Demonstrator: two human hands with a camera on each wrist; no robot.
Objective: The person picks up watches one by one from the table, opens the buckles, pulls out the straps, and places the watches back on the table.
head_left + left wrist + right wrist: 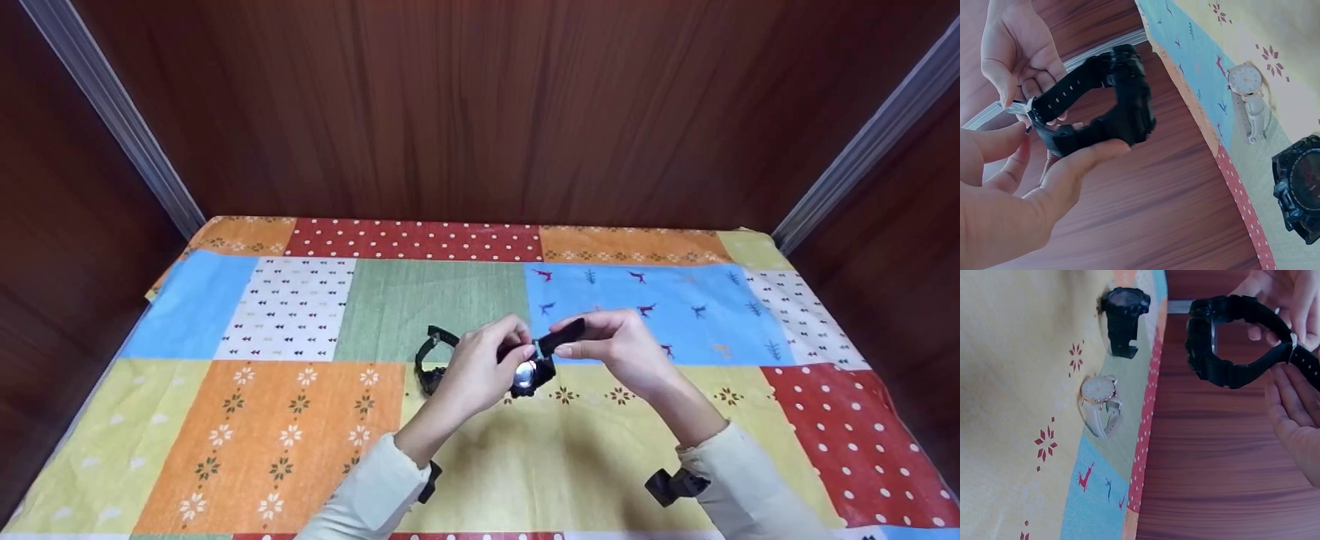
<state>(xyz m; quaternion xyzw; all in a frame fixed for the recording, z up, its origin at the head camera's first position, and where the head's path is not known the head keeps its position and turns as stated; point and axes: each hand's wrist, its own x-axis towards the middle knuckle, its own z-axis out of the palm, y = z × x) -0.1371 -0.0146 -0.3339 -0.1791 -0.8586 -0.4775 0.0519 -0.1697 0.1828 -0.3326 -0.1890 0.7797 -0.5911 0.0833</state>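
Observation:
A black wristwatch (552, 369) is held up between both hands, its shiny metal back facing the head camera. My left hand (480, 367) grips its strap, thumb along the band toward the case (1134, 101). With fingers and thumb, my right hand (626, 349) pinches the strap's free end. In the right wrist view the strap forms a loop (1241, 377), with its tail through the silver buckle (1293, 344). Left of my left hand, a second black watch (426, 367) stands on the cloth. Both wrist views show a white-strapped watch (1245, 80) with a rose-gold rim.
A patchwork-patterned cloth (277, 435) covers the table. Brown wood-grain panels (450, 112) rise behind and on both sides, with metal strips (120, 112) at the corners. Small black devices (679, 486) sit on the wrists over pale sleeves.

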